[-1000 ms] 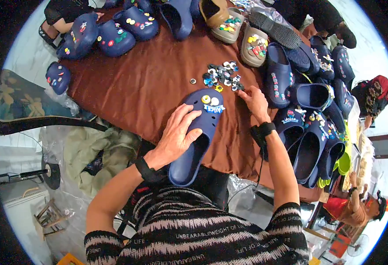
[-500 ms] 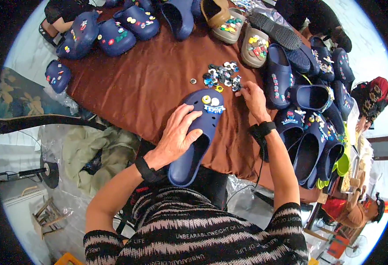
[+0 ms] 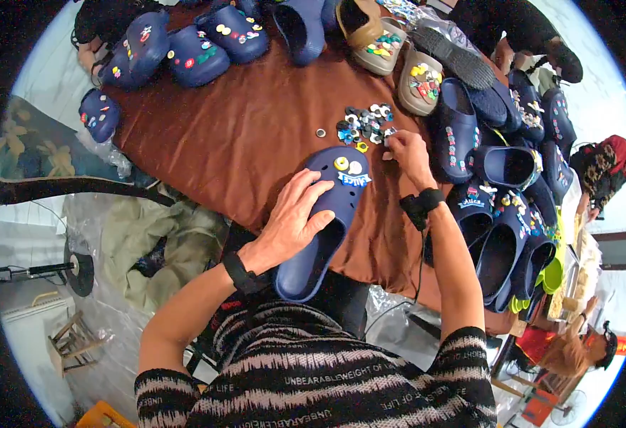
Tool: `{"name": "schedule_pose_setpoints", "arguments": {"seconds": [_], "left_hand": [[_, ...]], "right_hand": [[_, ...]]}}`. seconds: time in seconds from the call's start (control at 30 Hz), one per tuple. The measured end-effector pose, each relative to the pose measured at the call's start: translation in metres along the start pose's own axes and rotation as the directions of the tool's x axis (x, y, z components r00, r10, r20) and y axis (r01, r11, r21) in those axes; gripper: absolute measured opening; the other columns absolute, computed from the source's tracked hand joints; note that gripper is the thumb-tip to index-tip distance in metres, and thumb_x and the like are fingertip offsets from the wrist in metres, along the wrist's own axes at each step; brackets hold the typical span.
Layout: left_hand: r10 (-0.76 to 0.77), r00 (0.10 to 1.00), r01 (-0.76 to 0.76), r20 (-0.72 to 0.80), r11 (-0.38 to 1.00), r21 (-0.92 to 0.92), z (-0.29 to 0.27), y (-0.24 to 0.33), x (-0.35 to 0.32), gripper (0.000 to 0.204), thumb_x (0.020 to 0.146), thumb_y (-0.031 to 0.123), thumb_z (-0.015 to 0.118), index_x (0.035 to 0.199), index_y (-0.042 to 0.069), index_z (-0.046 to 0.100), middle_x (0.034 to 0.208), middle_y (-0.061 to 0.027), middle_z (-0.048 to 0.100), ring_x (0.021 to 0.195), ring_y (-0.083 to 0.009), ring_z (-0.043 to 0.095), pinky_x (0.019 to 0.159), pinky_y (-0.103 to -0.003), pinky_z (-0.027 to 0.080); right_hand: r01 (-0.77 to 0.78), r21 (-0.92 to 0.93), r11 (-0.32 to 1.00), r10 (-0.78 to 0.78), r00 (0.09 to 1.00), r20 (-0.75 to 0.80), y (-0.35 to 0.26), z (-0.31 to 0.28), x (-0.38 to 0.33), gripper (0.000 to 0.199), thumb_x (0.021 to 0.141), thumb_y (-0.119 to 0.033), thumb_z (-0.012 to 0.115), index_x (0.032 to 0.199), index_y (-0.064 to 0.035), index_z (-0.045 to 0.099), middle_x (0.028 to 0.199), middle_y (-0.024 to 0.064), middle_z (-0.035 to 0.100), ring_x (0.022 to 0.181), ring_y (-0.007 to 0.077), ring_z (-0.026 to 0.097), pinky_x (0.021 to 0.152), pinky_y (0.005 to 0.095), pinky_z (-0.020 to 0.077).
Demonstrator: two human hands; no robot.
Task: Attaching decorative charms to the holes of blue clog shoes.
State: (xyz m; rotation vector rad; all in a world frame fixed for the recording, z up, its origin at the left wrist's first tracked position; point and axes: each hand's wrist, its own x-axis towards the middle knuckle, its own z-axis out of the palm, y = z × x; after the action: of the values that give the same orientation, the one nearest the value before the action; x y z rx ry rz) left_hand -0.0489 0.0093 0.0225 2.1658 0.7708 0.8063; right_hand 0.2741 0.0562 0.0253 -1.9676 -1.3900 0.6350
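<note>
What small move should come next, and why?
Perhaps bring the right hand to the nearest clog: that hand seems to pinch something small by the loose parts, while the left hand lies on the clog, whose upper shows open holes.

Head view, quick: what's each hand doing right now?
Left hand: holding the navy clog, fingers across its upper.
Right hand: fingers curled beside the small pieces; cannot tell whether it grips one.

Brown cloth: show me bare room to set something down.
On the cloth, the widest bare patch lies left of the small ring, between the far clogs and left hand. A narrower one runs between the held clog and right wristband. Crowded: around the right-side clogs and charm pile.
</note>
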Motion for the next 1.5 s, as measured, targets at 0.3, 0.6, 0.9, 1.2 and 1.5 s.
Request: {"name": "schedule_pose_setpoints", "arguments": {"seconds": [0.3, 0.6, 0.9, 1.2, 1.5], "left_hand": [[-0.071, 0.994, 0.060, -0.084, 0.989, -0.133, -0.002, 0.004, -0.003, 0.068, 0.099, 0.042, 0.057, 0.147, 0.000, 0.035, 0.150, -0.0243, 0.033, 0.141, -0.0382, 0.034, 0.117, -0.046, 0.028], [-0.107, 0.989, 0.087, -0.097, 0.978, -0.189, 0.001, 0.000, -0.012, 0.069, 0.098, 0.042, 0.059, 0.147, 0.000, 0.033, 0.149, -0.0249, 0.034, 0.140, -0.0388, 0.034, 0.116, -0.046, 0.030], [-0.095, 0.991, 0.081, -0.093, 0.985, -0.151, 0.000, -0.001, -0.011, 0.068, 0.099, 0.041, 0.058, 0.148, 0.001, 0.033, 0.149, -0.0262, 0.034, 0.140, -0.0416, 0.033, 0.116, -0.048, 0.030], [-0.132, 0.987, 0.112, -0.096, 0.974, -0.195, 0.000, 0.000, -0.010, 0.070, 0.099, 0.041, 0.058, 0.150, 0.002, 0.030, 0.150, -0.0279, 0.032, 0.139, -0.0421, 0.035, 0.116, -0.048, 0.029], [-0.121, 0.991, 0.111, -0.057, 0.982, -0.150, -0.001, -0.002, -0.013, 0.071, 0.101, 0.042, 0.054, 0.151, 0.000, 0.026, 0.153, -0.0236, 0.031, 0.145, -0.0387, 0.028, 0.120, -0.045, 0.023]], "right_hand": [[-0.097, 0.385, 0.918, -0.069, 0.916, 0.395, -0.060, -0.006, -0.008, 0.016, 0.096, -0.018, 0.066, 0.095, -0.0028, 0.070, 0.081, -0.0007, 0.066, 0.070, 0.0088, 0.061, 0.067, 0.0256, 0.0508], [0.371, 0.040, 0.928, -0.330, 0.765, 0.553, -0.107, 0.036, -0.009, 0.016, 0.087, -0.017, 0.069, 0.091, -0.0011, 0.071, 0.073, 0.0115, 0.068, 0.066, 0.0238, 0.067, 0.063, 0.0367, 0.0532], [0.548, -0.231, 0.804, -0.303, 0.712, 0.634, -0.125, 0.042, -0.008, 0.018, 0.082, -0.015, 0.070, 0.093, -0.0002, 0.070, 0.080, 0.0167, 0.071, 0.079, 0.0312, 0.069, 0.071, 0.0405, 0.0520], [0.582, -0.344, 0.737, -0.244, 0.704, 0.667, -0.131, 0.041, -0.002, 0.026, 0.080, -0.025, 0.073, 0.092, -0.0036, 0.067, 0.087, 0.0165, 0.070, 0.086, 0.0357, 0.068, 0.073, 0.0455, 0.0520], [0.701, -0.441, 0.560, -0.258, 0.654, 0.711, -0.132, 0.055, -0.008, 0.023, 0.081, -0.024, 0.072, 0.092, -0.0039, 0.068, 0.093, 0.0179, 0.071, 0.092, 0.0379, 0.067, 0.077, 0.0488, 0.0529]]}}
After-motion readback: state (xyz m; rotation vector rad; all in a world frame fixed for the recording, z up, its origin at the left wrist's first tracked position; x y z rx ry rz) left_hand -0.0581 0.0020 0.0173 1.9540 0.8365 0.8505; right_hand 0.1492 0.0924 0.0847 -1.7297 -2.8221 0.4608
